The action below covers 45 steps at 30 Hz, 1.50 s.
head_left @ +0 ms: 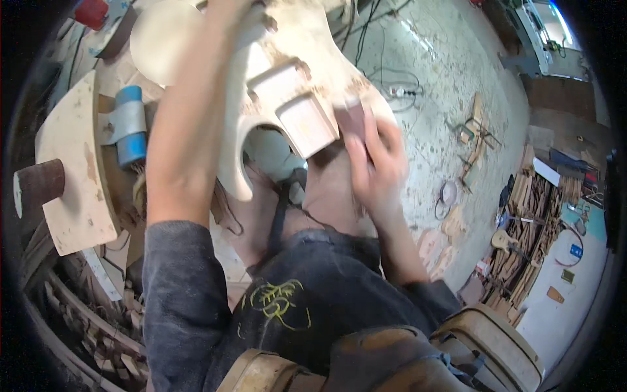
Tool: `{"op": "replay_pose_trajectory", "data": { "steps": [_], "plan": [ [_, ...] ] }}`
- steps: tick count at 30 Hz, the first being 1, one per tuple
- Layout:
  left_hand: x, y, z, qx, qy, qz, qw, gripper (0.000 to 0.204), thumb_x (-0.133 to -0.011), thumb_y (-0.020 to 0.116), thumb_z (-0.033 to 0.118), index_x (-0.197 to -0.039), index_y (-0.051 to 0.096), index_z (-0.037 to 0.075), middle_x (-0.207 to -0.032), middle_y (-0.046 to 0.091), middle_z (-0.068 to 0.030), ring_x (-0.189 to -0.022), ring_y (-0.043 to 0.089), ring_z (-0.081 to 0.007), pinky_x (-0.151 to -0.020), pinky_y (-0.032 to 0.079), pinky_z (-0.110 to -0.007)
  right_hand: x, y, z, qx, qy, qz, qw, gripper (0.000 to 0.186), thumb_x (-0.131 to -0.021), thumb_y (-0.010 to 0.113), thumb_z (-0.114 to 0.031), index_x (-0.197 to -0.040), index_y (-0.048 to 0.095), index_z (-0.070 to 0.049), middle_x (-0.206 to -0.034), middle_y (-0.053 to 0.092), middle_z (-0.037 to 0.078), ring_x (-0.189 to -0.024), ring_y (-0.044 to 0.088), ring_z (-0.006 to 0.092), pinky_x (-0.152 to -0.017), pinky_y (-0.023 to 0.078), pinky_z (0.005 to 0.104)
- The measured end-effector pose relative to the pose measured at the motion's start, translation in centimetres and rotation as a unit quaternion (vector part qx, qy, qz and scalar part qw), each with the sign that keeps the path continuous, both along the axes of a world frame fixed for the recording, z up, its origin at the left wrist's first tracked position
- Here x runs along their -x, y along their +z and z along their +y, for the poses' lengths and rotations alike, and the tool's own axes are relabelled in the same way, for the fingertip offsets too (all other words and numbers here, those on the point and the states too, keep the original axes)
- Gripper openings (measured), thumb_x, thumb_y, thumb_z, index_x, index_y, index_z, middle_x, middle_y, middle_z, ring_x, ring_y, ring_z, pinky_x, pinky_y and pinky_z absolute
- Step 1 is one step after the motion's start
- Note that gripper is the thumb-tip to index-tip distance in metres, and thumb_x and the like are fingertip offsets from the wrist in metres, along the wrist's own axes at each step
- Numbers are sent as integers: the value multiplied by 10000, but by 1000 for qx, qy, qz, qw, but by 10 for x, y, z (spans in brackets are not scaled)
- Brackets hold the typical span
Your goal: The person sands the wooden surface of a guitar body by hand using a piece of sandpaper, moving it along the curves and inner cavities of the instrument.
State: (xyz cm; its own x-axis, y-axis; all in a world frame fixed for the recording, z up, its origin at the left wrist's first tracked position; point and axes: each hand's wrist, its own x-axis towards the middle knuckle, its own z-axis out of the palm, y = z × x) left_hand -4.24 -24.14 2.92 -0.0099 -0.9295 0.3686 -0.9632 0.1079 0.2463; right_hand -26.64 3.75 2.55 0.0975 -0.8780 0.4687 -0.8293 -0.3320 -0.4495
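A pale, unpainted wooden guitar body lies in front of me, with square-cornered pockets cut into its face and a curved horn pointing toward me. My right hand is closed on a piece of brown sandpaper, which looks folded or wrapped round a block. It presses against the body's right edge, beside the nearest pocket. My left forearm reaches across the left side of the body to the top edge of the picture, where the hand is cut off.
Left of the body are a round pale wooden disc, a blue cylinder in a grey strap and a curved wooden board. Cables trail over the floor. Wood scraps and a guitar-shaped piece lie right.
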Motion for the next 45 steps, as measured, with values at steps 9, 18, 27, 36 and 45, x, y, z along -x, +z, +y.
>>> {"op": "replay_pose_trajectory", "data": {
  "steps": [9,18,27,36,45],
  "plan": [
    [-1,0,-1,-2,-2,1,1000,706,-822,609,655,-1235,707,92,-1315,642,-251,-1277,560,-422,-1105,365,-560,-17,22,-24,-54,-2,-42,998,447,-912,725,-90,-1336,640,26,-1167,655,193,-1023,693,358,-860,561,405],
    [2,-4,-2,-5,-5,7,1000,705,-816,616,655,-1226,711,89,-1308,645,-250,-1271,563,-420,-1099,372,-554,-20,20,-23,-37,-7,-35,999,408,-925,721,-64,-1305,662,73,-1148,657,210,-1034,688,329,-910,546,388],
    [-4,0,-2,0,-3,0,1000,705,-810,623,654,-1216,714,85,-1300,648,-250,-1264,566,-418,-1093,379,-549,-15,9,-15,-28,-4,-15,999,481,-909,726,-77,-1352,618,76,-1170,642,234,-1022,696,360,-878,574,418],
    [-1,-1,-7,-2,-9,2,1000,704,-804,630,654,-1206,717,82,-1292,651,-250,-1258,570,-416,-1088,386,-543,-9,-6,2,18,-33,14,999,460,-907,743,-108,-1345,646,-6,-1156,646,180,-998,682,355,-816,561,391],
    [4,-1,-9,-11,-19,10,1000,704,-799,637,654,-1197,720,79,-1284,653,-249,-1252,573,-415,-1082,393,-538,-24,8,-1,-7,-85,-6,996,431,-904,747,-73,-1312,666,35,-1132,658,212,-1000,680,343,-866,548,403]
  ]
}}
